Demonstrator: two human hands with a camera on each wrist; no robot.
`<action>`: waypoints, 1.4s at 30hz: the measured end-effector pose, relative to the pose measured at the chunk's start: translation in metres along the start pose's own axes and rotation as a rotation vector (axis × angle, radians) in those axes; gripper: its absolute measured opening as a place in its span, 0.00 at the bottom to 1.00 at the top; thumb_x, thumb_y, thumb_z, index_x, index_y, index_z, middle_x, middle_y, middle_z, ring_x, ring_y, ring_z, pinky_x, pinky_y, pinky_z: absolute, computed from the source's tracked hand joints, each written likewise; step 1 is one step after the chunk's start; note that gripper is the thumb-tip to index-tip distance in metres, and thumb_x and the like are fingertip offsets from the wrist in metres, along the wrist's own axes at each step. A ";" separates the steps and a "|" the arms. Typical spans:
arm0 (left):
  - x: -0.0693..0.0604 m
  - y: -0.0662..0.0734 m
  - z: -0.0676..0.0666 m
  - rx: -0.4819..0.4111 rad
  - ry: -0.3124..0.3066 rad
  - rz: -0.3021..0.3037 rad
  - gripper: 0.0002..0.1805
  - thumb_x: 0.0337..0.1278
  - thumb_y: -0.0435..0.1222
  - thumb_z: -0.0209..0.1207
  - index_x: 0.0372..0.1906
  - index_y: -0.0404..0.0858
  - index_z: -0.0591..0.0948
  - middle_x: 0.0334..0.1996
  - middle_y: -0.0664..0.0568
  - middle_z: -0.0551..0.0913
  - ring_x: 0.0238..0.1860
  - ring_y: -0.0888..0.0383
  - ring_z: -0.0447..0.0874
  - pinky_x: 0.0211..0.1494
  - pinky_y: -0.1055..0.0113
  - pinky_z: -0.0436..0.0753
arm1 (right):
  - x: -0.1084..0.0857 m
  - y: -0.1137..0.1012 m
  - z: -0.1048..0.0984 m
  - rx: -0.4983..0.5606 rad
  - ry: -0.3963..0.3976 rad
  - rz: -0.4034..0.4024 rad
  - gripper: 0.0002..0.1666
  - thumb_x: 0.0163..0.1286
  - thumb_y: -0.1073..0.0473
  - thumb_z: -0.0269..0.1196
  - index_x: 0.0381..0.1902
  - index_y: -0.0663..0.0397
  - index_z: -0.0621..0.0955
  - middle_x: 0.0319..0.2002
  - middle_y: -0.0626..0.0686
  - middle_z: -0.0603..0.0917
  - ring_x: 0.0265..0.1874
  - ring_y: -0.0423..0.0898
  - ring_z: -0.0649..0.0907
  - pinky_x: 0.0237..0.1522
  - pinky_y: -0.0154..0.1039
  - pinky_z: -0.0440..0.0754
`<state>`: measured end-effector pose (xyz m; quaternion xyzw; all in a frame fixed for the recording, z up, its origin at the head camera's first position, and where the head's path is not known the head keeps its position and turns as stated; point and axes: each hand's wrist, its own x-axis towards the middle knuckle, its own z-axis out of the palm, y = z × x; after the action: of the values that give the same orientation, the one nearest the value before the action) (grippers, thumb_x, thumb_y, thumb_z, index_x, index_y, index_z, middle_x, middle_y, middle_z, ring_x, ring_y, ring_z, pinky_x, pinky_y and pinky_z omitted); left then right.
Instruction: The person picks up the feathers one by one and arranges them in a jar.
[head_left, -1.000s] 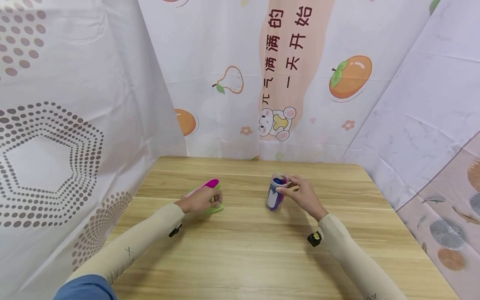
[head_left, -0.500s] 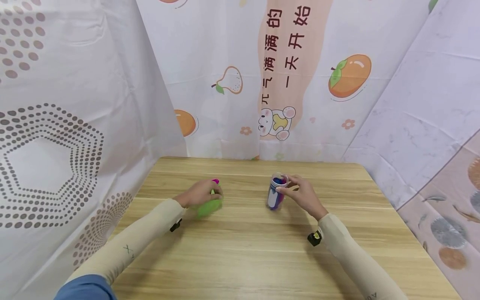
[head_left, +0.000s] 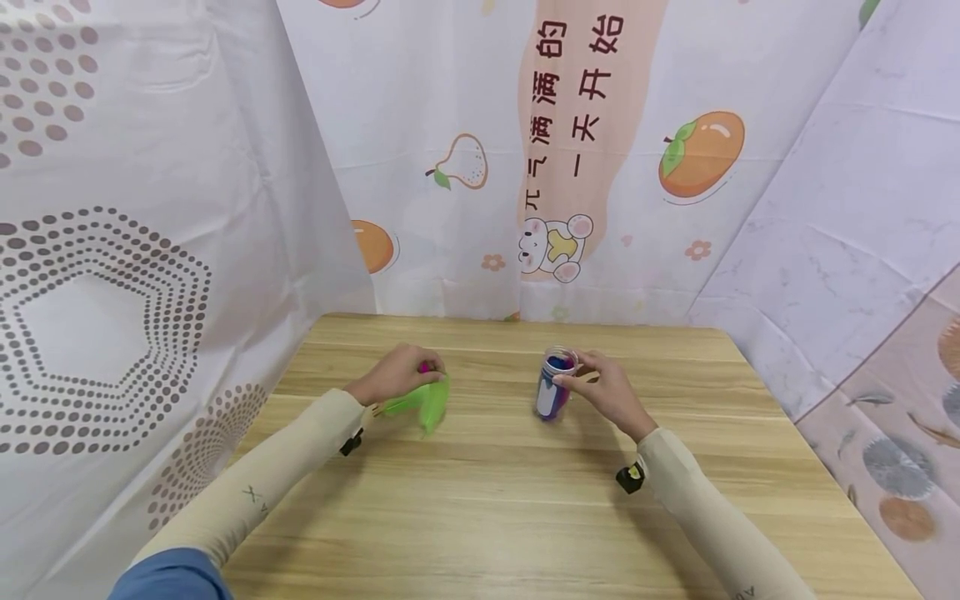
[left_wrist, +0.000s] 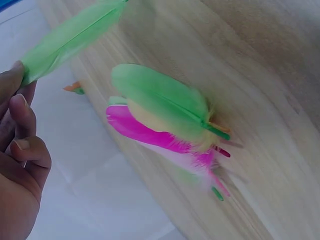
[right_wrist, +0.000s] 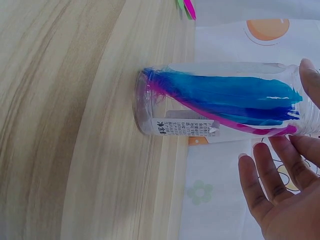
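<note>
My left hand pinches a green feather by its soft end, its quill pointing away from the fingers. Beneath that hand a loose pile of feathers lies on the table: a green feather on top, with yellow and a magenta feather under it. My right hand grips the rim of an upright clear jar between thumb and fingers. Inside the jar stand blue feathers and a magenta one; a white label is on its side.
The wooden table reaches back to a white curtain printed with fruit and writing. More patterned cloth hangs on the left, and marbled cloth on the right.
My left hand has risen slightly and moved back from the pile, with the green feather swinging below its fingers. My right hand and the jar have stayed in place.
</note>
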<state>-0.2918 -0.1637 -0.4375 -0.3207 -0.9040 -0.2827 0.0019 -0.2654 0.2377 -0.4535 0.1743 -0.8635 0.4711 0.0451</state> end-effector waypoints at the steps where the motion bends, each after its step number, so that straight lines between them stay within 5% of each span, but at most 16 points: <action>1: 0.001 0.001 0.000 -0.005 0.005 -0.005 0.03 0.67 0.38 0.67 0.38 0.44 0.89 0.32 0.62 0.87 0.32 0.64 0.83 0.38 0.67 0.83 | 0.000 0.000 0.000 0.002 0.001 0.002 0.37 0.65 0.37 0.72 0.66 0.49 0.81 0.52 0.51 0.83 0.50 0.51 0.83 0.53 0.54 0.82; 16: 0.010 0.014 -0.010 -0.020 0.139 -0.009 0.04 0.65 0.38 0.69 0.34 0.48 0.87 0.29 0.63 0.86 0.31 0.64 0.82 0.34 0.65 0.81 | -0.007 0.002 0.003 -0.006 0.005 0.025 0.38 0.64 0.35 0.71 0.66 0.48 0.81 0.49 0.51 0.83 0.50 0.56 0.83 0.48 0.54 0.83; 42: 0.042 0.045 -0.034 -0.025 0.256 0.073 0.03 0.66 0.37 0.68 0.35 0.44 0.87 0.33 0.58 0.88 0.29 0.60 0.80 0.33 0.63 0.78 | -0.001 0.000 0.001 -0.003 0.013 0.002 0.36 0.65 0.38 0.72 0.65 0.50 0.82 0.51 0.51 0.83 0.50 0.51 0.83 0.53 0.53 0.82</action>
<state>-0.3052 -0.1278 -0.3778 -0.3144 -0.8806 -0.3322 0.1237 -0.2647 0.2371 -0.4544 0.1704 -0.8642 0.4707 0.0504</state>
